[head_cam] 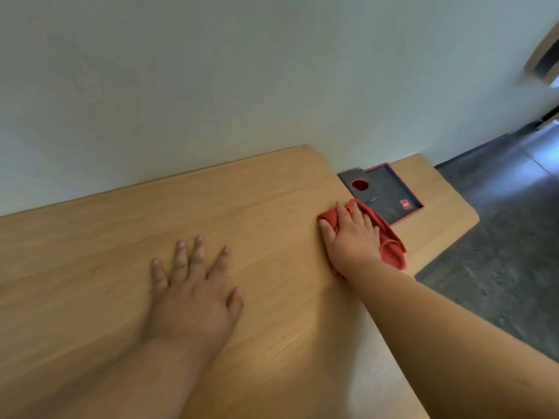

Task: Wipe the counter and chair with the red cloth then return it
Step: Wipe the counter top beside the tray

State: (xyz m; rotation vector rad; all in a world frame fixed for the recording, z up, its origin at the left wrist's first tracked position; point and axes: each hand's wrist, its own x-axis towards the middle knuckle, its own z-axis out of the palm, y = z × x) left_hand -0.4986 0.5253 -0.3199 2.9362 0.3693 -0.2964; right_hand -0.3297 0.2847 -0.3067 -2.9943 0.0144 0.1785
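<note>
Right hand (352, 234) lies palm-down on the red cloth (390, 246), fingers spread and slightly curled over the crumpled fabric, pressing it flat against the bench (257, 201). Cloth sits at the bench's right edge, about 3 o'clock from frame centre; part of it sticks out past the hand toward 4 o'clock and overhangs the edge. Left hand (193, 294) is wide and flat on bare wood, fingers splayed, holding nothing, at roughly 7 o'clock from the right hand and well apart from it. Both forearms enter from the bottom of the frame. Bench surface: light wood grain, rounded far corner, backed by a pale wall (242, 71). Just beyond the cloth, at 1 o'clock from the right hand, a dark tray with red trim (390, 192) rests on a lower wooden surface (447, 204); it has a round red hole near its far end and a small red badge near its right corner. The badge lettering is too small to read. Dark floor (499, 267) shows at right.
</note>
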